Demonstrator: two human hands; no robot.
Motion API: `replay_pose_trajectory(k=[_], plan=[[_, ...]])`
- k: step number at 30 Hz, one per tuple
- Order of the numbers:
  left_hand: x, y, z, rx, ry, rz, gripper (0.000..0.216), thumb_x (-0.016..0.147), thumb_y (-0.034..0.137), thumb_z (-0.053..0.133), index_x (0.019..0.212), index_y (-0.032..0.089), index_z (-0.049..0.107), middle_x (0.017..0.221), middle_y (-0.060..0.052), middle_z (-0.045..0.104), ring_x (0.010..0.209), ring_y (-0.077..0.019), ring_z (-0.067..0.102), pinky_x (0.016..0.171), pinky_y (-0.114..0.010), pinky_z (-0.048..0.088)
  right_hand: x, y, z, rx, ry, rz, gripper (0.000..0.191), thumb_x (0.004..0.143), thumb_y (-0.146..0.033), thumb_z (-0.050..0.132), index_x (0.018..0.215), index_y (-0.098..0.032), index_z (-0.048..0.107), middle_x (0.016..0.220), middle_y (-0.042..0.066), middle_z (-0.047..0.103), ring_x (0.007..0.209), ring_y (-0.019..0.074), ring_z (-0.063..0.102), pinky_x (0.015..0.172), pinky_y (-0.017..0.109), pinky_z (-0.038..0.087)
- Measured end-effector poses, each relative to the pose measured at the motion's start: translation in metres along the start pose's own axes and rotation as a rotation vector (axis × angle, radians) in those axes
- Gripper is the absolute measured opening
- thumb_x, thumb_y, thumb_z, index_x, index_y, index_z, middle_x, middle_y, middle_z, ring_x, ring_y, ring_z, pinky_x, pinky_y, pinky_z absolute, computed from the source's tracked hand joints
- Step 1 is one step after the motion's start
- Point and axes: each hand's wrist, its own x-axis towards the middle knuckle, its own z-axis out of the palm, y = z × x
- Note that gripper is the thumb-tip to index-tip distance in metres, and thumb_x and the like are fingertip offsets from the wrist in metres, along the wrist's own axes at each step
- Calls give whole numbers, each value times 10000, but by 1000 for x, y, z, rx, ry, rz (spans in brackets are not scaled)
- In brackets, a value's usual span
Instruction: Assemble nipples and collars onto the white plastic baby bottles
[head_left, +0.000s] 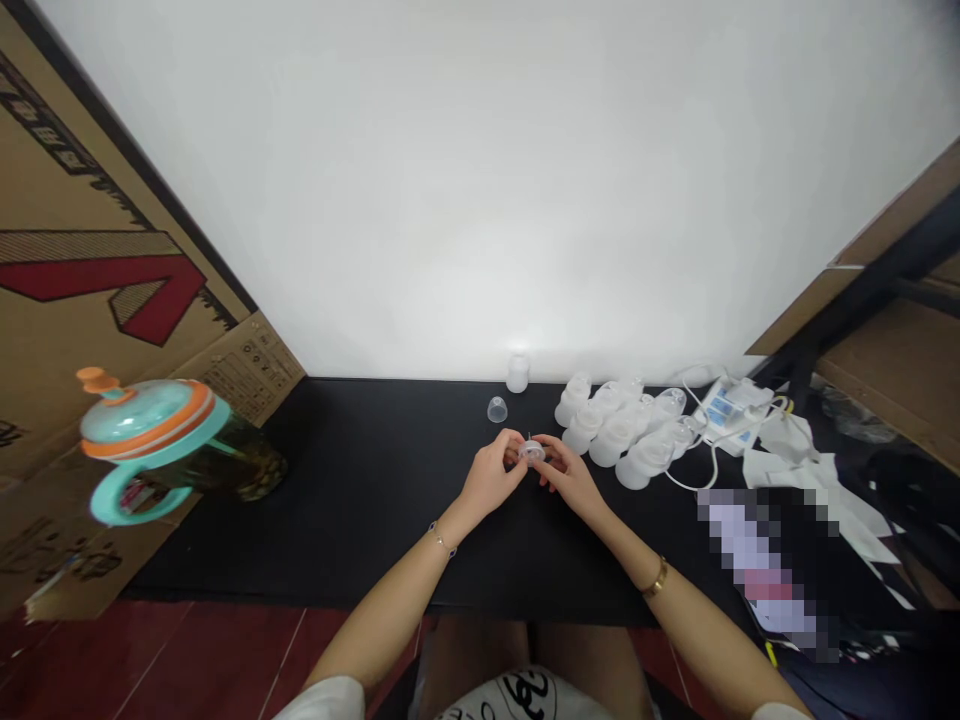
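Both hands meet over the front half of the black table. My left hand (pixel 496 470) pinches one side of a small translucent round bottle top (pixel 532 452), which has a thin tip sticking up. On its other side, the fingers of my right hand (pixel 566 474) close on the rim. Just beyond lies a clear dome cap (pixel 497 409). A small white bottle (pixel 517 373) stands farther back by the wall. To the right of my right hand, several milky white small bottles (pixel 615 438) with clear caps are grouped together.
A power strip (pixel 731 412) with white cables and crumpled white papers (pixel 847 490) lie at the right, near a blurred-out screen device (pixel 765 570). At the left stands a big jug (pixel 172 440) with a teal handle, beside cardboard (pixel 90 250). A white wall (pixel 480 180) rises behind the black table (pixel 360 500).
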Motion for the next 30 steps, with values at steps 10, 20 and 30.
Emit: replay_pose_trajectory(k=[10,20,30], plan=[[-1,3,0,82,3,-36,160,912,270,580,1066,240,552,901,11,715,715,-134,651,708,-256,506,-1,-3,0,-157,-64,-3,389,892,-571,616,960,-196,688,722,2,607,598,145,583,473,226,432],[0,3,1,52,-21,-72,217,877,264,618,1083,235,556,923,-7,730,755,-152,683,692,-259,520,-3,-6,0,-215,-24,-35,348,895,-525,600,951,-192,687,658,0,593,576,152,571,481,233,443],[-2,3,1,92,-14,-80,160,897,288,600,1046,242,564,851,13,709,718,-147,662,674,-247,488,-2,-6,0,-212,-43,-26,354,894,-527,604,972,-193,694,676,2,603,597,157,582,486,235,450]])
